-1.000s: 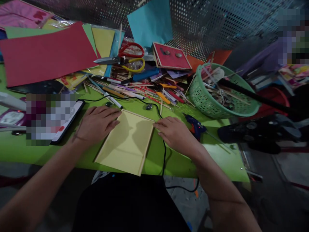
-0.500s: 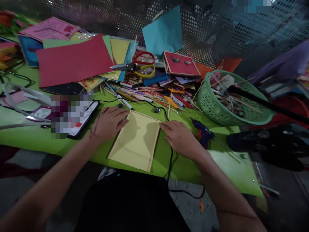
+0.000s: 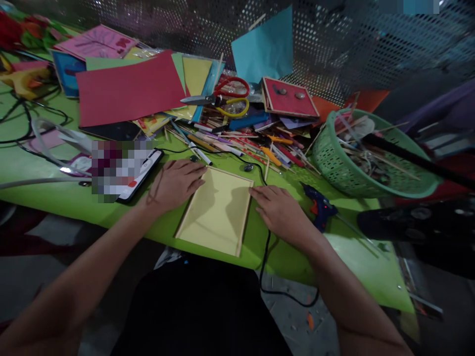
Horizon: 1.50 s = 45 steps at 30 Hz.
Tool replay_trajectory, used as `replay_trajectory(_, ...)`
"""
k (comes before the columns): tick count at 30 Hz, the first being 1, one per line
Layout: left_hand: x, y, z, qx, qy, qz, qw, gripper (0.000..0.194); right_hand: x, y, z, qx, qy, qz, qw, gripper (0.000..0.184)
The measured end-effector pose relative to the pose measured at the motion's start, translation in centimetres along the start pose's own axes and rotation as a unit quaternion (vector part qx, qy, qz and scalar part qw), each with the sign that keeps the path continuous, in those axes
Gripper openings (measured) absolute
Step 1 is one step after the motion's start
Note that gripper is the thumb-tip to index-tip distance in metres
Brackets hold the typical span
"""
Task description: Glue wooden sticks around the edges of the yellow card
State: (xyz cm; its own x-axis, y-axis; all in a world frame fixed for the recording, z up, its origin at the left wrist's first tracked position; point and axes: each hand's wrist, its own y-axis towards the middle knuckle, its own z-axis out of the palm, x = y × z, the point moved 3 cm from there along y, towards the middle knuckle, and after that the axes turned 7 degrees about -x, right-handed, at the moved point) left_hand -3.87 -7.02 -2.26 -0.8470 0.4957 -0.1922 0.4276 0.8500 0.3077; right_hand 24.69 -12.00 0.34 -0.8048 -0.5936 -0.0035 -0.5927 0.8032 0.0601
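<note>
View: swung slightly leftward since the earlier frame; left hand [image 3: 178,184] and right hand [image 3: 276,205] stay at the yellow card's [image 3: 217,217] far corners.
Edging done: thin pale strips [image 3: 244,222] line the far edge and both sides.
Edging left: near edge, farthest from both hands, looks stripless, as far as I can judge.
Card: flat, plain, between and below the hands, shadowed.
Left hand: fingers stretched over its corner; gripping or merely pressing, cannot tell.
Right hand: unclenched, fingertips at its corner; pinch uncertain.
Glue gun [image 3: 318,205]: just right of the right hand.
</note>
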Motion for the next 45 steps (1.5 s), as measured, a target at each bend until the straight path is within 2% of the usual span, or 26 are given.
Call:
replay_trajectory(7, 0.5, 0.0, 0.5, 0.0, -0.006, -0.009, 1.0, 0.045, -0.1, -0.1, 0.5, -0.011, -0.004, -0.001, 1.0, 0.048)
replay_trajectory(14, 0.7, 0.1, 0.4, -0.004, -0.028, 0.003, 1.0, 0.044, -0.6, -0.3, 0.0, -0.038, 0.02, -0.008, 0.999, 0.045)
replay_trajectory(24, 0.5, 0.2, 0.6, 0.006, -0.029, 0.008, 1.0, 0.042, 0.4, -0.2, -0.6, -0.162, 0.108, -0.061, 0.979, 0.024)
replay_trajectory(27, 0.4, 0.2, 0.6, 0.007, -0.03, 0.005, 1.0, 0.041, 1.4, 0.3, -1.4, -0.165, 0.13, -0.077, 0.975, 0.021)
replay_trajectory(34, 0.2, 0.0, 0.6, -0.001, -0.052, 0.001, 0.999, 0.04, 5.9, 2.9, -3.0, -0.101, 0.167, -0.121, 0.973, 0.014)
replay_trajectory(40, 0.1, -0.1, 0.8, -0.011, -0.036, 0.001, 0.999, 0.036, 9.7, 5.5, -1.5, -0.073, 0.11, -0.119, 0.984, 0.012)
replay_trajectory(45, 0.1, -0.3, 0.8, -0.017, -0.043, 0.009, 0.999, 0.036, 11.2, 6.6, -0.3, -0.063, 0.047, -0.113, 0.99, 0.014)
